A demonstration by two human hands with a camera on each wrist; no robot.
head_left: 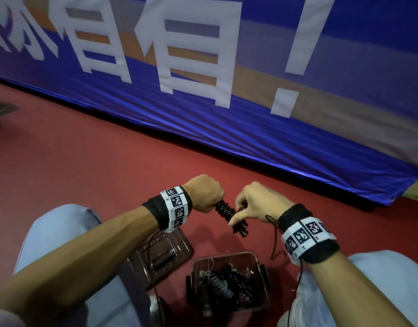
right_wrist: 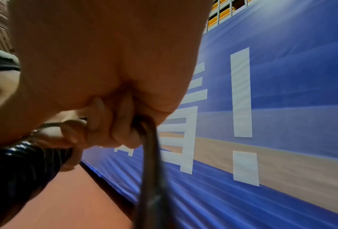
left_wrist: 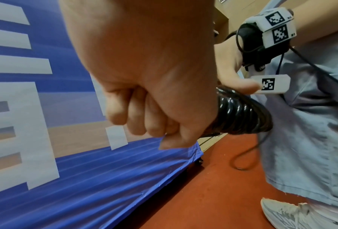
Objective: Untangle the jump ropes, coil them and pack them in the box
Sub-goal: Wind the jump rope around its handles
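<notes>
Sitting on the red floor [head_left: 90, 147] in front of the big blue banner [head_left: 226, 128], I have the clear box [head_left: 229, 283] between my knees, its lid [head_left: 160, 253] lying just beside it to my left. Inside the box sits a dark bundle of coiled ropes [head_left: 226, 286], so I judge part of the packing done; how many ropes are in there I cannot tell. Above the box, both hands work on one black jump rope [head_left: 229, 214], wound in tight turns around its handles. My left hand [head_left: 206, 193] is fisted round the upper end of that bundle, a closed grip on the rope. My right hand [head_left: 257, 205] pinches the loose cord at the lower end, fingers curled round it. Left to do, as I judge it: finish this winding, lay the bundle in the box, fit the lid.
</notes>
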